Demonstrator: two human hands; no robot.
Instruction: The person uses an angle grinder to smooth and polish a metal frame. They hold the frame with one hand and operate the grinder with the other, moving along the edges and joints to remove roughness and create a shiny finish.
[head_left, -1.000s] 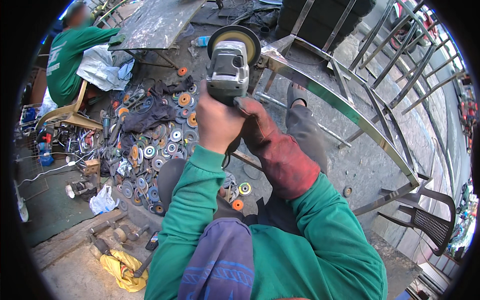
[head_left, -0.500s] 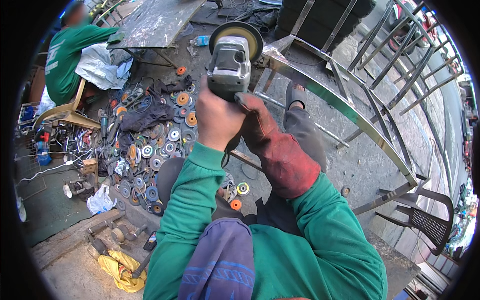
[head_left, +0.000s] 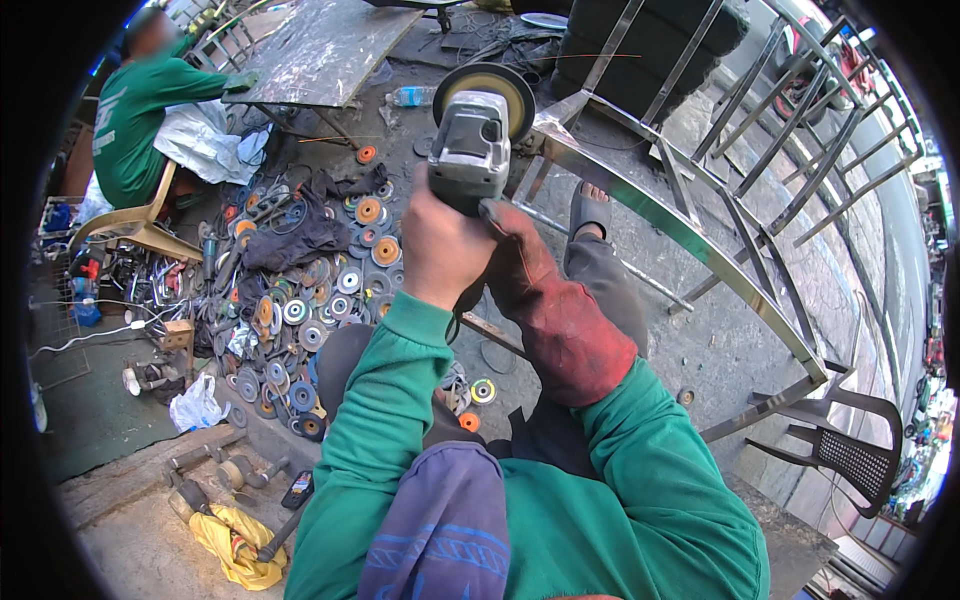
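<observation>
Angle grinder (head_left: 470, 150), disc (head_left: 515, 95) foremost: it sat beside the left corner of the metal frame (head_left: 668, 216), clasped by the bare left hand (head_left: 443, 245), with the gloved right hand (head_left: 535, 285) against its rear. Good control seemed to call for a firm two-handed hold, light even pressure, and bare skin kept behind the disc. The grinder's body masked whether disc met frame; the right hand's fingers were hidden, so I couldn't tell its grip.

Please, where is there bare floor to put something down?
Grey floor looks mostly bare between the right leg, the metal rod and the shiny metal frame, with one small disc on it. Beside the left leg it is crowded: grinding discs lie heaped there.
</observation>
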